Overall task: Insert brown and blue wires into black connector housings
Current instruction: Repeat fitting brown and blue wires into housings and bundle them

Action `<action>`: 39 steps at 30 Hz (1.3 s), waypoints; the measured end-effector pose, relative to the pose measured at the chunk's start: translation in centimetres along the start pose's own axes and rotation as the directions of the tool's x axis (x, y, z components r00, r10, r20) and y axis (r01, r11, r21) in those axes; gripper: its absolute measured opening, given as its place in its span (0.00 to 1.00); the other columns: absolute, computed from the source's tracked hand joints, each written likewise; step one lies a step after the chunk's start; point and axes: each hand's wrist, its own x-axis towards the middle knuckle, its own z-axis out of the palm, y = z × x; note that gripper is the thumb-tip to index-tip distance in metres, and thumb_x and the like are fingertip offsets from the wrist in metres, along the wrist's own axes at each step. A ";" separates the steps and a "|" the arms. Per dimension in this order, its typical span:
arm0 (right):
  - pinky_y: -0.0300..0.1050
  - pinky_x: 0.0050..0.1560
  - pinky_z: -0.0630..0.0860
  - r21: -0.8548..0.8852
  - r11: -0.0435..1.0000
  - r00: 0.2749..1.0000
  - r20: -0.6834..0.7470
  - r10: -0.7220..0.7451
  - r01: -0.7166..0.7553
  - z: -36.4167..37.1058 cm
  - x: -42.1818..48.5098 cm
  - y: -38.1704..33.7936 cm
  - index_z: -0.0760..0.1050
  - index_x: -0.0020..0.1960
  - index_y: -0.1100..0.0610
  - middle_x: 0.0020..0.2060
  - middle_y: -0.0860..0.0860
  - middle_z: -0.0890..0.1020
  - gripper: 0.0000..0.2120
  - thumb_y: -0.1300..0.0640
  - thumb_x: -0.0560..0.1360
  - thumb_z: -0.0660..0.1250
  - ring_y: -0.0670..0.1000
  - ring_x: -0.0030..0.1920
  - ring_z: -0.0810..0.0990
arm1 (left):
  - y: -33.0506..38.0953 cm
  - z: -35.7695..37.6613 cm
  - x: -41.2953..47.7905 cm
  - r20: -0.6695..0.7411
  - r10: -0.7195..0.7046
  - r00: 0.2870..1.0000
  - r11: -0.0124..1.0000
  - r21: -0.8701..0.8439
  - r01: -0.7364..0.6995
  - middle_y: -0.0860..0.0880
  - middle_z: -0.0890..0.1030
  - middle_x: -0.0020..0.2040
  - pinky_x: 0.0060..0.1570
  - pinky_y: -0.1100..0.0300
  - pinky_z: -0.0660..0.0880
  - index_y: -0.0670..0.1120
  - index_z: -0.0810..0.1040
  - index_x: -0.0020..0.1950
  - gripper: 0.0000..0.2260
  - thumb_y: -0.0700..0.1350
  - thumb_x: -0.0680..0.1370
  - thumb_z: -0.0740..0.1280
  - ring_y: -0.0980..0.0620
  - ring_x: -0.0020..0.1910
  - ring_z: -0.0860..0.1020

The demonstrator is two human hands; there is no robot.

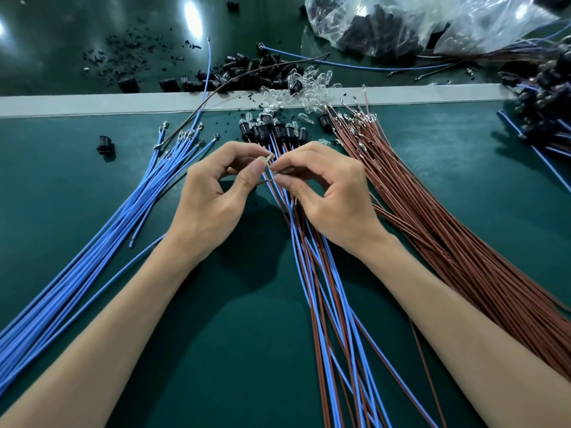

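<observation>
My left hand (pixel 213 193) and my right hand (pixel 327 196) meet fingertip to fingertip at the centre of the green mat. The left thumb and forefinger pinch a small clear bulb (pixel 269 157). My right hand pinches the end of a thin brown wire (pixel 268 181) just below it. Under both hands lies a bundle of paired blue and brown wires (pixel 324 288) ending in several black connector housings (pixel 272 131). Loose blue wires (pixel 102 236) fan out at the left. A thick bundle of brown wires (pixel 438 217) lies at the right.
Loose black housings (pixel 247 72) and clear bulbs (pixel 309 88) are heaped beyond a pale strip (pixel 92 103). A single housing (pixel 106 145) sits at the left. A plastic bag (pixel 417 23) of parts lies at the back right, with more wired housings (pixel 547 103) at the right edge.
</observation>
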 end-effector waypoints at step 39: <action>0.33 0.45 0.76 -0.023 0.999 0.997 -0.074 -0.038 0.037 0.0 -0.2 0.2 0.78 0.45 0.66 0.39 0.52 0.80 0.06 0.72 0.69 0.72 0.46 0.39 0.79 | 0.3 0.1 -0.1 0.058 -0.121 0.991 0.985 -0.117 0.127 0.58 0.78 0.33 0.38 0.68 0.71 0.49 0.79 0.41 0.03 0.43 0.75 0.68 0.59 0.34 0.76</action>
